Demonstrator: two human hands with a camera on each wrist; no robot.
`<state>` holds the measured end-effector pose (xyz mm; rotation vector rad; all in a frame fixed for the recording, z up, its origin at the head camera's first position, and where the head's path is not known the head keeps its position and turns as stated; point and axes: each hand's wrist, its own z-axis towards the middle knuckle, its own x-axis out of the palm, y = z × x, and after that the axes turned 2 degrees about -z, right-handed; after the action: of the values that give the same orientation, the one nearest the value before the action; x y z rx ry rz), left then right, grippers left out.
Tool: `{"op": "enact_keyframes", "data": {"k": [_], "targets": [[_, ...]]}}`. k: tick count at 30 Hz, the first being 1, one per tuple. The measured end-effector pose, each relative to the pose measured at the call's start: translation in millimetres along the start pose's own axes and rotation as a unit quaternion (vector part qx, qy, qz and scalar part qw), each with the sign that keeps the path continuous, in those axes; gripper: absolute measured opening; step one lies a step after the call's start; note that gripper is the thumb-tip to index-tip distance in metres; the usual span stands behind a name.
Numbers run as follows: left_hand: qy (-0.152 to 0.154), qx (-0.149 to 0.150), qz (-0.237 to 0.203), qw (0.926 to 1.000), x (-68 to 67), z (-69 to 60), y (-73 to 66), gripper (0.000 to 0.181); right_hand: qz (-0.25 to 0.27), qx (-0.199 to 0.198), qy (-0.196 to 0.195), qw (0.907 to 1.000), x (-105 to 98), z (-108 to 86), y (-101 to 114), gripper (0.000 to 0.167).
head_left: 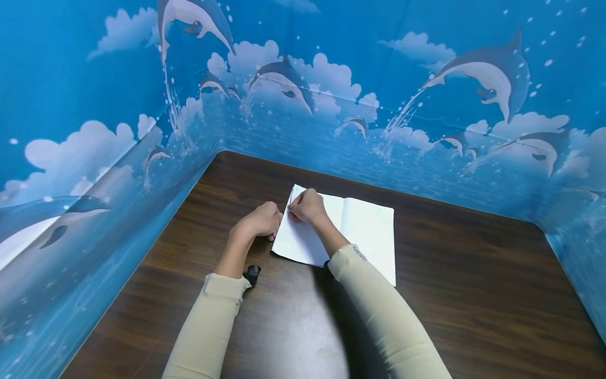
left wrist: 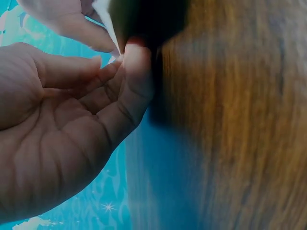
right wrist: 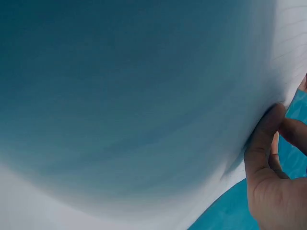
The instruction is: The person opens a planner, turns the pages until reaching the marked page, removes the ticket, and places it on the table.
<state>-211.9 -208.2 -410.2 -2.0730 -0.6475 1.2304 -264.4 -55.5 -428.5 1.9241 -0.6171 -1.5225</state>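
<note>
An open notebook [head_left: 369, 231] with white pages lies on the dark wooden table. My right hand [head_left: 307, 205] reaches over the left page and pinches the paper at its outer left edge. In the right wrist view, the thumb and finger of that hand [right wrist: 273, 158] meet at the rim of the shaded page [right wrist: 144, 120]. My left hand [head_left: 262, 218] is at the same edge, just left of the right hand. Its fingers are curled and its fingertips hold the paper's edge, as the left wrist view shows beside a white sliver of page [left wrist: 106, 19].
The wooden table [head_left: 473, 273] extends around the notebook. A blue curtain [head_left: 303, 126] printed with dolphins and clouds borders it at the back and sides. A black strapped object [head_left: 252, 275] sits at the left wrist.
</note>
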Motion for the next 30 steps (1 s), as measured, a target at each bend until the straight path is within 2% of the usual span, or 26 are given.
{"op": "enact_keyframes", "data": {"k": [4,8,10,13,16,18,21,26,30], "targets": [[0.009,0.006,0.016,0.9998,-0.9,-0.7,-0.9,0.05,-0.037,-0.019,0.013,0.999,-2.8,-3.2,3.8,0.015],[0.004,-0.02,0.049,0.9986,3.4,3.3,-2.4,0.053,-0.038,-0.03,0.032,0.9983,-6.6,-7.9,0.5,0.006],[0.002,-0.032,0.063,0.9975,6.7,12.6,3.3,0.053,-0.058,-0.045,0.034,0.9967,-10.4,-11.6,-3.2,0.004],[-0.011,-0.048,0.087,0.995,11.9,30.4,15.8,0.048,-0.111,-0.068,0.036,0.9908,-18.3,-18.5,-9.7,0.017],[-0.023,-0.061,0.094,0.9935,14.0,36.8,18.3,0.041,-0.172,-0.076,0.03,0.9817,-28.8,-25.6,-18.6,0.032],[-0.027,-0.07,0.097,0.9925,13.5,32.9,13.5,0.042,-0.201,-0.074,0.025,0.9764,-36.5,-29.2,-26.8,0.037],[-0.03,-0.067,0.098,0.9925,12.1,23.8,6.0,0.047,-0.235,-0.066,0.012,0.9698,-48.7,-32.3,-43.0,0.039],[-0.025,-0.072,0.094,0.9926,9.0,6.6,-10.7,0.052,-0.258,-0.056,0.007,0.9644,-70.1,-35.6,-69.0,0.046],[-0.026,-0.065,0.101,0.9924,9.1,4.0,-10.9,0.056,-0.272,-0.057,0.014,0.9605,-86.7,-39.4,-84.4,0.048]]}}
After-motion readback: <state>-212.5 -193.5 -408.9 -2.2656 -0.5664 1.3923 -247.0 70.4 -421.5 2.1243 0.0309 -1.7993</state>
